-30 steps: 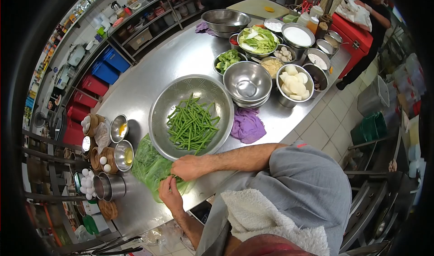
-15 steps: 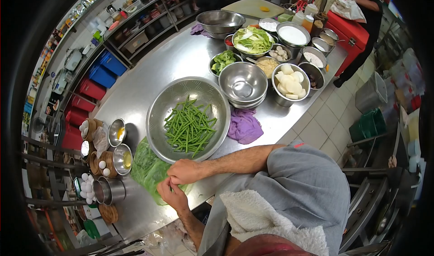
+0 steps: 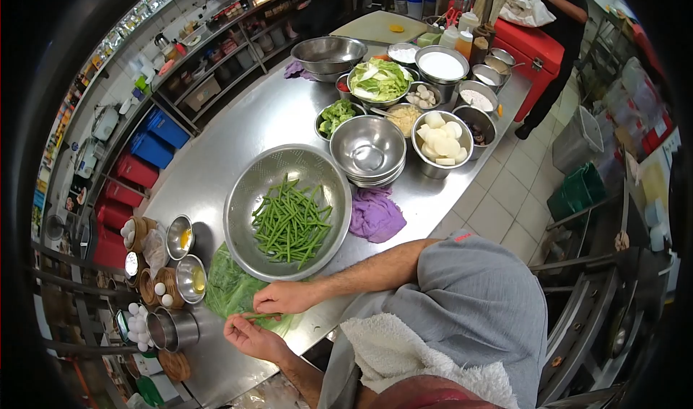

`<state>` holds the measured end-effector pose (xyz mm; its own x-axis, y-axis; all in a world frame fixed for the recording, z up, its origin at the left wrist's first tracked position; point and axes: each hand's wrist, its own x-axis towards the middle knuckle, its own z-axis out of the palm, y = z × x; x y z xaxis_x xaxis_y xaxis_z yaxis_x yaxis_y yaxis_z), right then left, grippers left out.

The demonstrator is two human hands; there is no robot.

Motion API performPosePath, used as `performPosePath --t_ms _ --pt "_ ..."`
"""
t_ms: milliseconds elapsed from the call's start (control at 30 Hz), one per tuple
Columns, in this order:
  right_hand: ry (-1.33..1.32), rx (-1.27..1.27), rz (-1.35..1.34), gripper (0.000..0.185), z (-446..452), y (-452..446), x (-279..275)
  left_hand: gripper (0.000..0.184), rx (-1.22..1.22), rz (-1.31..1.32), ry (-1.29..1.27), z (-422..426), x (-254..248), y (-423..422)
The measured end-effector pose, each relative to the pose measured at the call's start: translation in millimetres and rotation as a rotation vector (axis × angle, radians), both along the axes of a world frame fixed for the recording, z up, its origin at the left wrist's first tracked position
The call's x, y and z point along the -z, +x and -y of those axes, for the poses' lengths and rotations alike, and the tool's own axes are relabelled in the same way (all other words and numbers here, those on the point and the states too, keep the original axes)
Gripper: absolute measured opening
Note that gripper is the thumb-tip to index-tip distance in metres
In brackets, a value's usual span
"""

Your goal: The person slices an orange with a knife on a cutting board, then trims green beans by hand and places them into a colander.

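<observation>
A single green bean [image 3: 258,315] stretches between my two hands over the table's near edge. My left hand [image 3: 253,337] pinches one end of it, palm turned up. At the other end, the fingers of my right hand [image 3: 283,297] are closed on the bean, knuckles up. Just beyond them stands a wide steel colander [image 3: 242,192] with a heap of green beans [image 3: 291,225] inside. Under and beside my hands lies a green, see-through plastic bag [image 3: 229,290], partly covered by the colander and my hands.
Stacked steel bowls [image 3: 368,149] and a purple cloth [image 3: 377,215] sit right of the colander. Beyond are bowls of cut vegetables [image 3: 379,80] and white pieces [image 3: 440,138]. Small bowls with egg [image 3: 191,279] and whole eggs [image 3: 138,326] stand left. A person [image 3: 559,12] stands behind a red cooler [image 3: 520,55].
My hands, close together before, have drawn slightly apart, the left one moving down and left. A bean now shows between them. The whole view has shifted a little.
</observation>
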<state>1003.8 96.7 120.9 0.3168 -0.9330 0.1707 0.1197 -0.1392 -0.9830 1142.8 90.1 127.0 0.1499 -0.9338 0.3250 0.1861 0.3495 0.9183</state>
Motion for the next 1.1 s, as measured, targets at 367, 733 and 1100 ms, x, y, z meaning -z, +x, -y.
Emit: performPosePath --t_ms 367,733,1100 --pt "-0.042 0.185 -0.097 0.02 -15.1 -18.2 7.1 0.012 -0.093 0.036 -0.025 -4.4 16.2 3.9" --pt "-0.43 0.379 -0.425 0.014 -10.2 -26.4 8.3 0.014 -0.052 1.038 -0.472 -8.1 -1.1 1.8" --pt "-0.452 0.116 -0.535 0.015 -7.8 -34.5 0.3 0.014 0.114 0.881 -0.294 -8.6 1.4 4.3"
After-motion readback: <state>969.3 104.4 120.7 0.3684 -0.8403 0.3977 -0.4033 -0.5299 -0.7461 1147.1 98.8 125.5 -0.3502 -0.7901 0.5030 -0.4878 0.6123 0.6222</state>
